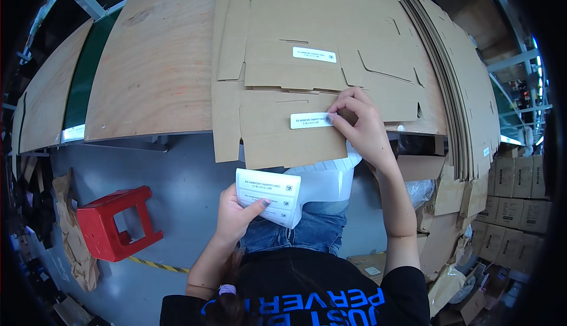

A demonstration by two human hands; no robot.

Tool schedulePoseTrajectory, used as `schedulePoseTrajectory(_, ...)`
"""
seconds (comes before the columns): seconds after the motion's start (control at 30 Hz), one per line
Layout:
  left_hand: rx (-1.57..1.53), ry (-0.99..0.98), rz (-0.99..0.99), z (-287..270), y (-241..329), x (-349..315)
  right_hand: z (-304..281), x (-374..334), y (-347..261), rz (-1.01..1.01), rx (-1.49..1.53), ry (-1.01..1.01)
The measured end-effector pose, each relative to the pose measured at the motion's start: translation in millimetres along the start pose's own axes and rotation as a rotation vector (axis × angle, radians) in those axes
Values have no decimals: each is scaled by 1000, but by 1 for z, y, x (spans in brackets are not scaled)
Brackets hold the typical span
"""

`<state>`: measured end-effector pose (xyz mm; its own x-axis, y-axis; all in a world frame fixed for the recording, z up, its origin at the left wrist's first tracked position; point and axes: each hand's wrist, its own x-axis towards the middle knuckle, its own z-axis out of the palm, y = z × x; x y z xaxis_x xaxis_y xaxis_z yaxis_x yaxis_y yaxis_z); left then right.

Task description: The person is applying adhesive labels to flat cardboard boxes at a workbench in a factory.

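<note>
My left hand (231,216) is closed on a strip of white labels (266,185), thumb on top, over my lap. The strip's pale, shiny backing (328,185) curls away to the right, below the table edge. My right hand (365,126) pinches the right end of a single white label (308,121). That label lies along the flap of a flat cardboard box blank (269,140), which juts past the table's near edge. Just beyond it, another blank (266,69) carries a similar white label (314,54) on its flap.
A wooden table (153,60) extends left of the blanks. Several flattened cartons (458,72) lean in a stack at the right. On the floor at left are a red stool (118,222) and crumpled brown paper (74,225). Closed cartons (511,208) are piled far right.
</note>
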<state>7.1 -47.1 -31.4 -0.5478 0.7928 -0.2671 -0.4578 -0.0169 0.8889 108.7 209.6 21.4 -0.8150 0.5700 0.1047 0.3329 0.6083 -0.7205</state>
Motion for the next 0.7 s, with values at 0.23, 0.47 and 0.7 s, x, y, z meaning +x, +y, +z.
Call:
schedulePoseTrajectory(0.23,-17,10,3,-5,-3,-3,4,-2,-10,-89,-69,209)
schedulePoseTrajectory(0.47,-24,0,-13,-13,-6,-6,40,-28,-40,-603,-620,149)
schedulePoseTrajectory(0.7,-136,-134,49,-17,-5,-3,20,53,-3,-458,-864,263)
